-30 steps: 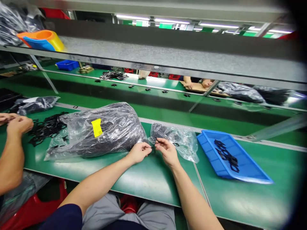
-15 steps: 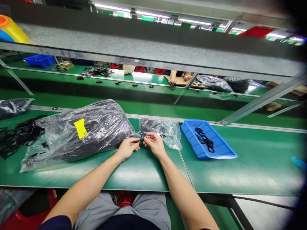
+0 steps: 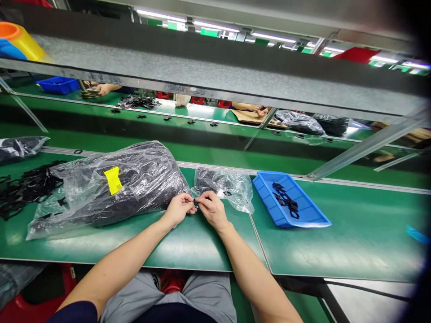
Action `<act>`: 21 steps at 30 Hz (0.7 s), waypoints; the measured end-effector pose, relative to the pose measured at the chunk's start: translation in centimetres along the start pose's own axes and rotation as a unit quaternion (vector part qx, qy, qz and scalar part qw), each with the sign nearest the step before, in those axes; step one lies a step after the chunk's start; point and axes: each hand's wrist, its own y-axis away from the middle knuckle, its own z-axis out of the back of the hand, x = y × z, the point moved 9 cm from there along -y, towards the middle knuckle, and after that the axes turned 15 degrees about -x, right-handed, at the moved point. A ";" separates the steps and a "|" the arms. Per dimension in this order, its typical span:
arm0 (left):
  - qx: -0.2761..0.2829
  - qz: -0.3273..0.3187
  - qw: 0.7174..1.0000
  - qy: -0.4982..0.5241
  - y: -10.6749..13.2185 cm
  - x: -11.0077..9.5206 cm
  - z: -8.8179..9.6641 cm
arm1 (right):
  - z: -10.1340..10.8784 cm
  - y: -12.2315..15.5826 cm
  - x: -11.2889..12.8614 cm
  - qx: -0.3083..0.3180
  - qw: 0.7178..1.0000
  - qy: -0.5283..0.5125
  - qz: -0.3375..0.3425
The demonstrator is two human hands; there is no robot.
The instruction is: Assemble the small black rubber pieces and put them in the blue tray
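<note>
Left hand point(image 3: 178, 209): fingers pinched together on a small black part point(image 3: 196, 202), which sits low over the near-middle of the green counter point(image 3: 202, 242).

Right hand point(image 3: 211, 208): fingertips closed on the same small black part from the right, touching the left hand's fingertips. Each grip is clamped on the part; its shape is too small to tell.

Large clear bag point(image 3: 111, 186): lies left of the hands, stuffed with dark pieces, yellow label point(image 3: 113, 180) on its side; its right end is just beside the left hand.

Small clear bag point(image 3: 224, 186): lies just beyond the hands, partly filled with dark pieces.

Blue tray point(image 3: 303, 215): right of the small bag, apart from the hands, holding a few black parts point(image 3: 285, 200).

Loose pile of black parts point(image 3: 23, 188): far left on the counter, with another dark bag point(image 3: 20, 147) beyond it.

Far counter point(image 3: 208, 113): beyond the conveyor strip, with scattered black pieces, a blue bin point(image 3: 58, 84), dark bags point(image 3: 313, 122), and other people's hands point(image 3: 101, 89) at work.
</note>
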 end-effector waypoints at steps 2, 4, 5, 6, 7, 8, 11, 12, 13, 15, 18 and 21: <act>-0.010 -0.004 1.000 0.006 -0.1 0.0 0.2 | -0.3 0.1 0.4 0.014 1.000 0.009 0.025; -0.017 -0.024 1.000 0.004 -0.2 -0.3 0.4 | -0.3 0.1 0.8 0.022 0.999 0.003 0.040; -0.020 -0.039 0.999 0.001 -0.2 -0.5 0.5 | -0.3 0.0 1.0 0.026 0.999 -0.006 0.046; -0.022 -0.057 0.998 -0.001 -0.2 -0.8 0.6 | -0.3 0.0 1.3 0.031 0.998 -0.018 0.050; -0.024 -0.075 0.997 -0.005 -0.2 -1.1 0.7 | -0.3 -0.1 1.5 0.035 0.998 -0.031 0.050; -0.027 -0.092 0.995 -0.007 -0.3 -1.3 0.7 | -0.3 -0.1 1.6 0.038 0.997 -0.045 0.046; -0.037 -0.121 0.992 -0.016 -0.3 -1.7 1.0 | -0.1 -0.2 0.5 0.012 0.997 -0.071 -0.025; -0.041 -0.128 0.991 -0.020 -0.3 -1.8 1.1 | -0.1 -0.1 -0.4 -0.005 0.994 -0.083 -0.071; -0.045 -0.136 0.989 -0.024 -0.3 -1.9 1.2 | -0.2 0.2 -1.4 -0.018 0.987 -0.100 -0.124; -0.051 -0.157 0.986 -0.032 -0.2 -2.2 1.3 | -1.1 1.2 -3.5 -0.017 0.961 -0.141 -0.238; -0.060 -0.187 0.980 -0.044 -0.1 -2.5 1.6 | -2.5 2.8 -5.2 0.013 0.921 -0.168 -0.351; -0.062 -0.189 0.978 -0.059 -0.2 -2.3 1.7 | -2.3 2.9 -5.2 0.008 0.924 -0.147 -0.352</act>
